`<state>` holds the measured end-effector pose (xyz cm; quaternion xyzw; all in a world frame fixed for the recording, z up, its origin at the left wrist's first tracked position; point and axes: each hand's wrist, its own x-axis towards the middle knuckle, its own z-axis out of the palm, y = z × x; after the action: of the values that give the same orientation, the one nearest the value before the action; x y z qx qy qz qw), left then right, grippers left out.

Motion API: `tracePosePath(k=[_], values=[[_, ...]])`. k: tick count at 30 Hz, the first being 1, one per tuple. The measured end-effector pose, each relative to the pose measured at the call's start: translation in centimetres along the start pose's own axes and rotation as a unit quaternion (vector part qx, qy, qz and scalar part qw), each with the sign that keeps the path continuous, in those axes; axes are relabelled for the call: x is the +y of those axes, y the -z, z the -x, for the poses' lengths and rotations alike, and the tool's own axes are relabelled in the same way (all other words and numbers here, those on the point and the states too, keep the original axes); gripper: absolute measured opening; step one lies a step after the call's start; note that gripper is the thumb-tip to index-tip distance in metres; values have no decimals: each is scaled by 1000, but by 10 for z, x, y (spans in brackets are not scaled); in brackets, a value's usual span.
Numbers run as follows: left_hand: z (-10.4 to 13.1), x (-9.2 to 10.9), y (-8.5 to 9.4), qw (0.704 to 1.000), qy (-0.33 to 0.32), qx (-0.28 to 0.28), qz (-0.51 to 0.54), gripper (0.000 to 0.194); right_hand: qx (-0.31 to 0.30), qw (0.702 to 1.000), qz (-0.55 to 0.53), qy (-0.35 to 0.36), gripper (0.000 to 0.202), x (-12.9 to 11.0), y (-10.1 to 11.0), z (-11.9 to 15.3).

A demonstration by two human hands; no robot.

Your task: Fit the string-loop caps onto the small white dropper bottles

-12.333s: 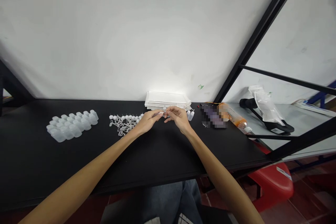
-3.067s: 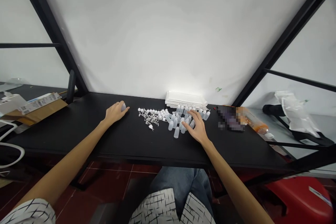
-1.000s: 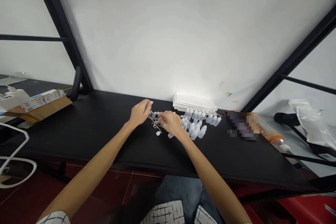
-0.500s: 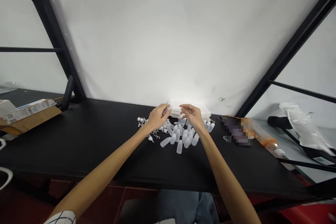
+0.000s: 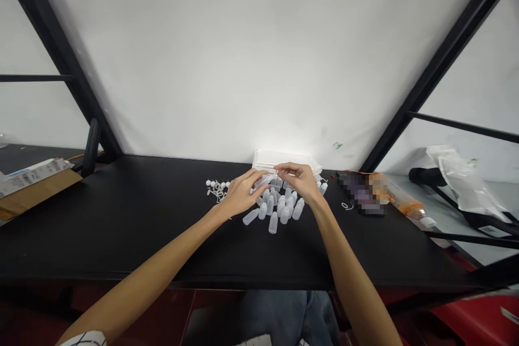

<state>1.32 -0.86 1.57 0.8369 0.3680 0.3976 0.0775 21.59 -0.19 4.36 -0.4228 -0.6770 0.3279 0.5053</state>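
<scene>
My left hand (image 5: 242,193) is closed around a small translucent plastic bottle (image 5: 263,180), which lies tilted with its tip to the right. The fingers of my right hand (image 5: 300,179) are pinched together at the bottle's tip; a small white piece seems to be between them, too small to name. Below and between both hands lies a pile of similar small bottles (image 5: 273,223), most with white tops. Small white caps with thin loops or strings (image 5: 219,189) lie left of the pile, partly hidden by my left hand.
Behind my hands, a stack of flat white sheets or packets (image 5: 284,160) lies against the wall. At right are a blurred dark object (image 5: 360,194), a drink bottle (image 5: 405,203) and a white ring-like scrap (image 5: 347,206). A cardboard box (image 5: 40,189) stands far left on the black table (image 5: 141,216).
My hands have come closer together, the left one moving right and slightly down with its bottle, so the bottle's tip now meets my right fingertips. The view has shifted slightly.
</scene>
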Motion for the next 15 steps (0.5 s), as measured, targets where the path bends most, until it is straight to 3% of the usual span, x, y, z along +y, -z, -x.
tracePosePath(k=[9,15], values=[[-1,-9,-1,1000,-2,8,14,33,-59,998,23,26,23,5,-8,1],[-2,-9,-2,999,-6,4,32,33,-64,998,-2,-13,29,9,-10,1]])
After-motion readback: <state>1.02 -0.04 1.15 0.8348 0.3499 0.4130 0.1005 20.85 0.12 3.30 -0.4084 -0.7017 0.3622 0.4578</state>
